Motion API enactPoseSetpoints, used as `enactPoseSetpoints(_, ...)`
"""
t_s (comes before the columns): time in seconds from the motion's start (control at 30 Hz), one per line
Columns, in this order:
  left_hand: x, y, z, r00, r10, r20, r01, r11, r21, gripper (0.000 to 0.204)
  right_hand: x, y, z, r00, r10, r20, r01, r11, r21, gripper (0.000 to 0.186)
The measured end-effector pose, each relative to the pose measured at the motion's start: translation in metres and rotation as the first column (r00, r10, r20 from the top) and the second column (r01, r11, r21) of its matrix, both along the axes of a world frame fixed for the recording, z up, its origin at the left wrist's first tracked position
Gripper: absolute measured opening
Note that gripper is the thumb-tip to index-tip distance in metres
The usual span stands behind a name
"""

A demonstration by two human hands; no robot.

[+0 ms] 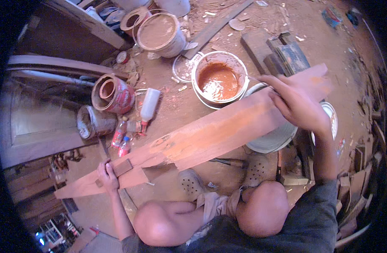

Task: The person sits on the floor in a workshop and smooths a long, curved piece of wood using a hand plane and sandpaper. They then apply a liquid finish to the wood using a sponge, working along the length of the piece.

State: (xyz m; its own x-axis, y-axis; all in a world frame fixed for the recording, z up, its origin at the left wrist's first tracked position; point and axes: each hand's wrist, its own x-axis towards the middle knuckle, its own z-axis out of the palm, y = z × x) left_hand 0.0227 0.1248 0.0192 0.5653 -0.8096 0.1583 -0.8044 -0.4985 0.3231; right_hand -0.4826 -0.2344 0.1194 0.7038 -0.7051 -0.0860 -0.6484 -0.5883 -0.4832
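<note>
A long wooden plank (193,147) slants across in front of me, with orange-brown smears along its middle and a broken notch in its near edge. Around its left end my left hand (108,176) is closed, beside a small darker wood strip (124,168) lying on the plank. Over the right part of the plank is my right hand (298,105), its fingers bent and closed. What they grip, if anything, I cannot make out. Just beyond the plank stands a white bucket (197,82) with wet orange-brown paste inside, close to my right fingertips.
A wide grey tub (273,141) sits under the plank's right part. To the left are a stained tin (125,98), a grey pot (86,122) and a white squeeze bottle (150,103). A larger bucket (176,42) and dark timber blocks (258,48) stand farther off.
</note>
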Motion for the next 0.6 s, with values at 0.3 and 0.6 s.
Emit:
enactPoseSetpoints(0.3,0.002,-0.006,-0.008,0.950,0.179,0.255,-0.120,0.965,-0.232,0.023,0.103,-0.118,-0.102,0.741,0.312,-0.594,-0.341,0.938,0.066,0.024)
enactPoseSetpoints(0.6,0.022,0.008,-0.002,0.902,0.419,0.102,-0.392,0.896,-0.208,0.036,0.113,-0.139,-0.140,0.668,0.384,-0.638,-0.407,0.906,0.119,0.025)
